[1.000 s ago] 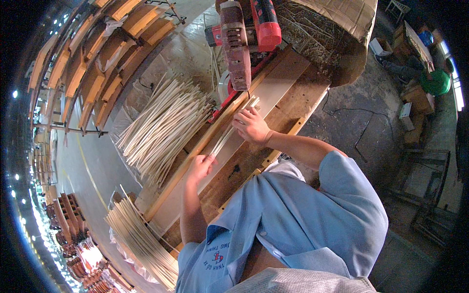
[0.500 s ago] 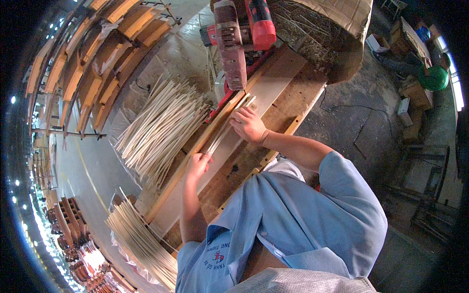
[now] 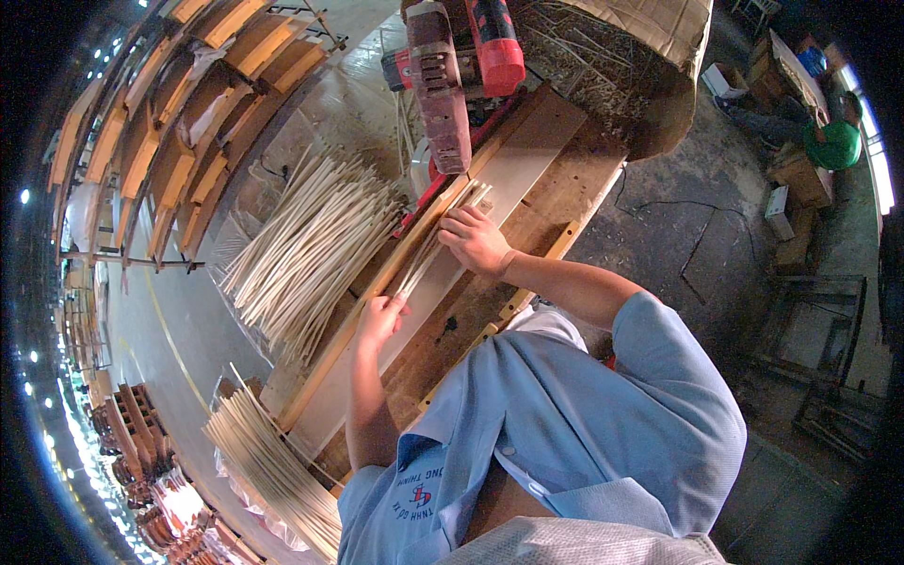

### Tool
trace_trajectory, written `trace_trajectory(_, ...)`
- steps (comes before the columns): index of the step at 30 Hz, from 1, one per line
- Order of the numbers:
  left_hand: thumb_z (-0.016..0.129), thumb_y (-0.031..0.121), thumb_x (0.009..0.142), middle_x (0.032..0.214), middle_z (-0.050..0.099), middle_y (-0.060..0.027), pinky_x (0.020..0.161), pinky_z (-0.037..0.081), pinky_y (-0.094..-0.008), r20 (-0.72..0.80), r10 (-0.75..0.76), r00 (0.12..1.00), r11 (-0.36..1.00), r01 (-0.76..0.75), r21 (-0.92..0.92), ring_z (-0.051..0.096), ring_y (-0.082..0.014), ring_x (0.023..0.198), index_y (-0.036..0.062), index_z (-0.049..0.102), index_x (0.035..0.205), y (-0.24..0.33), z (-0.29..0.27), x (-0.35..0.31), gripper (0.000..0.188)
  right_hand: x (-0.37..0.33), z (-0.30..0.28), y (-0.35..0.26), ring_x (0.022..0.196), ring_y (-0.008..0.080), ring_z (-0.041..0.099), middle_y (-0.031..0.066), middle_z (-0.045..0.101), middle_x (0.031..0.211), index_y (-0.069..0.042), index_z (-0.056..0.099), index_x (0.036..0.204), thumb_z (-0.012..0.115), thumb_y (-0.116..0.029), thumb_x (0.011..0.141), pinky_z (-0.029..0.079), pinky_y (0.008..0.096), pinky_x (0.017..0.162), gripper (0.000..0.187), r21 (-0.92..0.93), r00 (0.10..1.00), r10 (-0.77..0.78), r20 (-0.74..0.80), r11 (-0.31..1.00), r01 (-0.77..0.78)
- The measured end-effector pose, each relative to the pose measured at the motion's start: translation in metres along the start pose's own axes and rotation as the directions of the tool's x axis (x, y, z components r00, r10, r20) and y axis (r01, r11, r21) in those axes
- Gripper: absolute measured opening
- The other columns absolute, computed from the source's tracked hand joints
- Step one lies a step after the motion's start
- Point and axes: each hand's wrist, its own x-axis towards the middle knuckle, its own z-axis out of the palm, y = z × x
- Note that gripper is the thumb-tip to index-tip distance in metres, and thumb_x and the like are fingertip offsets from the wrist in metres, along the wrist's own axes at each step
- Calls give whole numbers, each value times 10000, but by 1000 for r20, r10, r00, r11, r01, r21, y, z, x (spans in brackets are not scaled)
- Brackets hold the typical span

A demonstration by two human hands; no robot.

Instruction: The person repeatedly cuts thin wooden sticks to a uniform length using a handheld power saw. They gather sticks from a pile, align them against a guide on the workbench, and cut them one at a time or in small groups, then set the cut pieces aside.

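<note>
Several thin pale wooden sticks (image 3: 421, 267) lie along a wooden fence strip (image 3: 325, 363) on the workbench (image 3: 537, 141). My left hand (image 3: 380, 318) is closed round their near ends. Farther up the bench, my right hand (image 3: 474, 241) lies over the same sticks with its fingers curled round them, and their far ends poke out beyond it. Just past those ends stands a red miter saw (image 3: 499, 68) with a dusty blade guard (image 3: 439, 104). The guard's lower tip is close to the stick ends; the blade itself is mostly hidden.
Left of the fence lies a heap of short sticks (image 3: 315, 250). Longer sticks (image 3: 273, 466) are bundled at the lower left. A large cardboard box (image 3: 673, 104) with offcuts stands behind the bench. Curved wooden parts (image 3: 155, 141) are racked at far left. A cable (image 3: 697, 207) crosses the floor.
Almost nothing differs. My right hand has shifted very slightly to the left, and the whole view has moved a little. Both hands keep hold of the sticks.
</note>
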Motion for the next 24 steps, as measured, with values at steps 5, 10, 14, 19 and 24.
trace_trajectory(5,601,525,994,523,505,6,461,343,-278,-7,33,999,999,-33,28,459,-90,461,25,676,781,-2,0,-1,548,-2,0,0,1182,288,543,77,599,1169,-96,620,1026,675,-192,760,435,457,1032,289,1,1000,8,-16,1000,-8)
trace_trajectory(10,606,525,989,526,508,5,472,356,-285,-5,43,999,999,-42,12,470,-93,469,29,671,771,-4,0,0,546,-5,1,-6,1085,282,555,74,585,1144,-95,607,984,711,-152,740,451,442,955,271,-32,995,54,-79,998,-57)
trace_trajectory(14,609,526,987,525,509,2,480,365,-285,-32,52,998,999,-51,14,482,-94,476,27,665,763,-2,3,-2,550,-7,3,-5,1083,287,529,69,562,1100,-114,622,1026,665,-218,752,439,446,933,296,-54,997,67,-35,996,-69)
trace_trajectory(19,607,523,989,524,507,0,485,364,-285,-26,59,998,998,-58,27,482,-94,476,22,667,766,-4,2,-1,551,-7,4,-7,1091,287,534,74,567,1116,-106,630,1050,668,-213,752,437,449,958,319,-69,996,89,-29,993,-91)
trace_trajectory(24,603,515,993,521,501,1,485,353,-285,-25,31,999,999,-31,16,474,-93,475,19,671,772,-8,1,3,548,-6,2,-7,1110,275,536,74,569,1137,-94,647,1113,667,-207,761,431,445,987,370,-76,995,73,-64,994,-77)
